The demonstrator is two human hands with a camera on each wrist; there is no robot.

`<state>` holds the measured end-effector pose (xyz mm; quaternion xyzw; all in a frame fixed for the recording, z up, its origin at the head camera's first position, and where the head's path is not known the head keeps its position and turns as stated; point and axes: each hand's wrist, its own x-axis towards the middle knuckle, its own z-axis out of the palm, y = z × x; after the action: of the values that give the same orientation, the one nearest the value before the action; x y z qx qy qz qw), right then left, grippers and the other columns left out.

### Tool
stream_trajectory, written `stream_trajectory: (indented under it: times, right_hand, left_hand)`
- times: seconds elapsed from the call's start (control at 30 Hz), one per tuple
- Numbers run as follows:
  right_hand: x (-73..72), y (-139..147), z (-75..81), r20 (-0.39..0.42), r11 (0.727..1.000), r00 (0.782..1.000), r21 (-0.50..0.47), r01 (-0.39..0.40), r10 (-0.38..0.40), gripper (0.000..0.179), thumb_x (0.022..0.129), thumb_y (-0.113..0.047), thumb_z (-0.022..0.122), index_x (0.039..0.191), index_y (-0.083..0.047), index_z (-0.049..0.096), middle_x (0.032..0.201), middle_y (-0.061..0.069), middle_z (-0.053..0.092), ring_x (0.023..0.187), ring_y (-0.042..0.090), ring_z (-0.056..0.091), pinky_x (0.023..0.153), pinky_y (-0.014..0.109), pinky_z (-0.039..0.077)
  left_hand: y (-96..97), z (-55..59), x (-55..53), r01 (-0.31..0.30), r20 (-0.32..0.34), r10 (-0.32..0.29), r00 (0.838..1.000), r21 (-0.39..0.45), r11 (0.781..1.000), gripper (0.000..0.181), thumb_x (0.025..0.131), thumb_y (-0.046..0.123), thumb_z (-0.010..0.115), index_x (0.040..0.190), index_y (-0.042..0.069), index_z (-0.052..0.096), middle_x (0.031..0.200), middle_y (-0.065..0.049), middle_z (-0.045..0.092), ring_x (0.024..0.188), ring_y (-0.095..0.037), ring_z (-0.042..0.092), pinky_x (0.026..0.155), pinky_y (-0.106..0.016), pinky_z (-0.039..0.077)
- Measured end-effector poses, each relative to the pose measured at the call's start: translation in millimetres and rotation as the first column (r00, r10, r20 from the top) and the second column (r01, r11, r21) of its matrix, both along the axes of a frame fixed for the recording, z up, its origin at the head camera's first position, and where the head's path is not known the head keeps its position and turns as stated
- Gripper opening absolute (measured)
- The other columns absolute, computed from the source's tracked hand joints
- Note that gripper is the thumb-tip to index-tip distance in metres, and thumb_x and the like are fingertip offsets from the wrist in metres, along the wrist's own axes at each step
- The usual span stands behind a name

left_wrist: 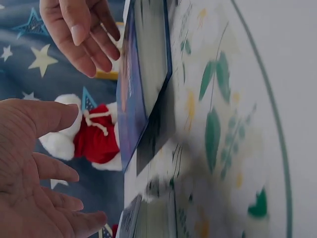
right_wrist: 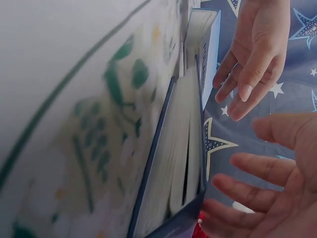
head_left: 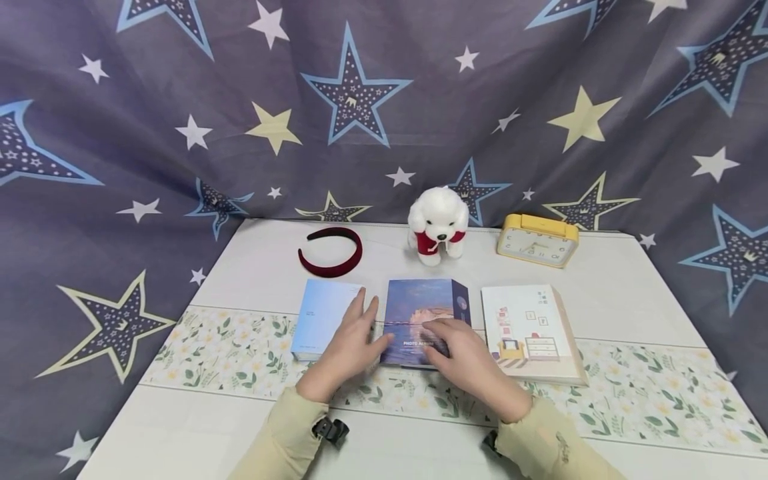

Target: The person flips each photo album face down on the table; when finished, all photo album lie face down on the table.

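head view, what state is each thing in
Photo album: closed, front cover up
Light-blue book: closed, cover up
Book with furniture drawings: closed, cover up
Dark red headband: lying flat, ends to the left
White plush dog: upright, facing the hands
Yellow alarm clock: standing, dial upside down
Left hand: fingers spread, gripping nothing
Right hand: fingers apart, gripping nothing
Star-print curtain: hanging, creased

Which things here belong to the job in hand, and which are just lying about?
Likely part of the job:
dark blue photo album, overlapped by the right grip in the head view
light blue book, partly overlapped by the left grip
possibly the white illustrated book, in the same row

Apparently just lying about:
headband
plush dog
yellow alarm clock
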<state>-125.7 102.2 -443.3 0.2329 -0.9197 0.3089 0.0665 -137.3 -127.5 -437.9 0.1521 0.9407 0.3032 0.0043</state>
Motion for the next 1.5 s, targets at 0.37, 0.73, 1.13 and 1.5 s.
stream_trajectory:
  times: [0.37,0.73,1.13,1.5]
  right_hand:
    - [-7.5,-18,1.5,0.221,0.968,0.959,-0.216,-0.131,0.179,0.048,0.093,-0.023,0.067,0.135,-0.004,0.057,0.131,0.013,0.06,0.116,0.029,0.059,0.097,0.046,0.048]
    - [-14.4,-38,-4.4,0.5,0.823,0.778,-0.567,-0.037,0.38,0.053,0.098,-0.02,0.06,0.142,0.006,0.044,0.144,0.024,0.044,0.127,0.038,0.049,0.101,0.042,0.045]
    - [-11.1,-63,-11.8,0.591,0.74,0.634,-0.671,0.043,0.499,0.07,0.098,-0.027,0.06,0.152,0.001,0.026,0.156,0.023,0.026,0.14,0.035,0.034,0.111,0.046,0.031]
    - [-6.1,-83,-12.3,0.639,0.751,0.596,-0.655,0.088,0.487,0.073,0.096,-0.03,0.063,0.155,-0.007,0.025,0.157,0.023,0.023,0.142,0.035,0.028,0.114,0.048,0.025]
  left_hand:
    - [-32.2,2.7,-2.0,-0.135,-0.057,0.133,0.989,-0.031,0.99,0.075,0.092,0.028,0.067,0.148,-0.007,0.032,0.156,-0.032,0.013,0.142,-0.05,0.011,0.113,-0.061,0.016]
    - [-56.0,-4.2,-0.2,-0.23,-0.076,0.221,0.972,-0.142,0.963,0.077,0.088,0.029,0.069,0.148,-0.005,0.034,0.153,-0.039,0.01,0.139,-0.057,0.006,0.105,-0.074,0.012]
    - [-59.7,-6.0,1.2,-0.23,-0.011,0.23,0.973,-0.138,0.963,0.079,0.088,0.028,0.07,0.148,-0.006,0.031,0.152,-0.041,0.005,0.139,-0.059,0.007,0.107,-0.07,0.016]
    - [-62.7,-10.2,2.0,-0.206,0.014,0.209,0.978,-0.121,0.971,0.082,0.087,0.028,0.071,0.148,-0.009,0.029,0.151,-0.042,-0.001,0.14,-0.057,0.003,0.109,-0.068,0.016]
